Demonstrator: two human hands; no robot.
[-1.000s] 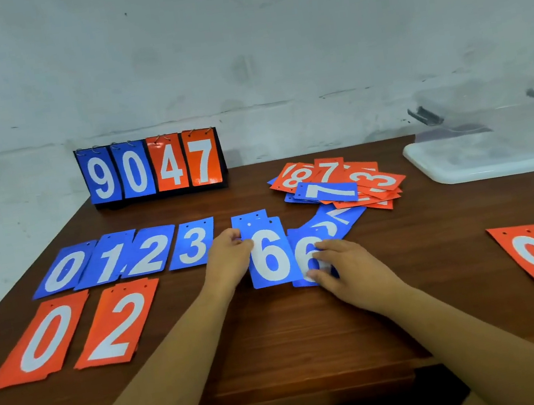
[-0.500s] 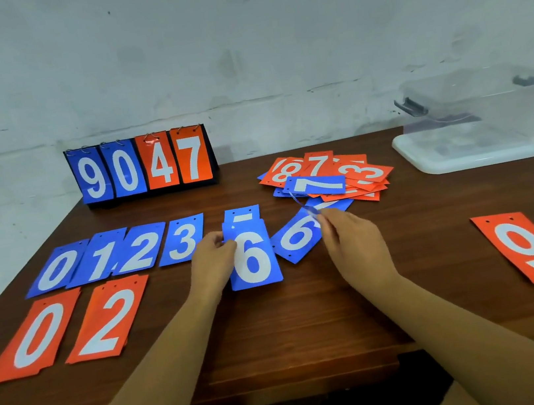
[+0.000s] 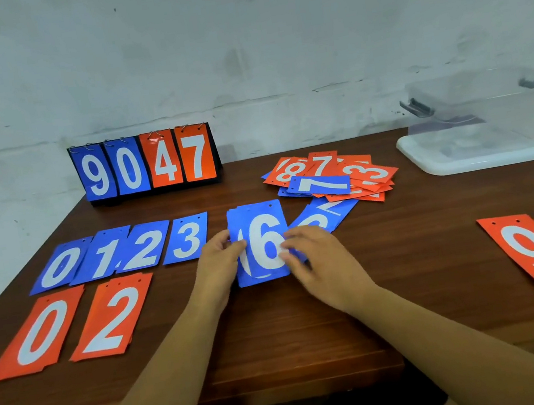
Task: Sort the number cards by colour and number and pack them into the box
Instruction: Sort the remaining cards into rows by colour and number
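Blue 6 cards (image 3: 262, 244) sit stacked mid-table, pinched at the edges between the left hand (image 3: 219, 257) and right hand (image 3: 315, 257), just beside the blue 3 card (image 3: 187, 238). Behind lie a mixed pile (image 3: 334, 176) and clear box (image 3: 476, 126). Half a second ago, the right hand's 6 lay tilted apart.

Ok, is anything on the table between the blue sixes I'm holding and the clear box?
Yes. The mixed pile of red and blue cards lies roughly between the blue sixes, held by both the left hand and right hand, and the clear box. Lifting over it avoids it.
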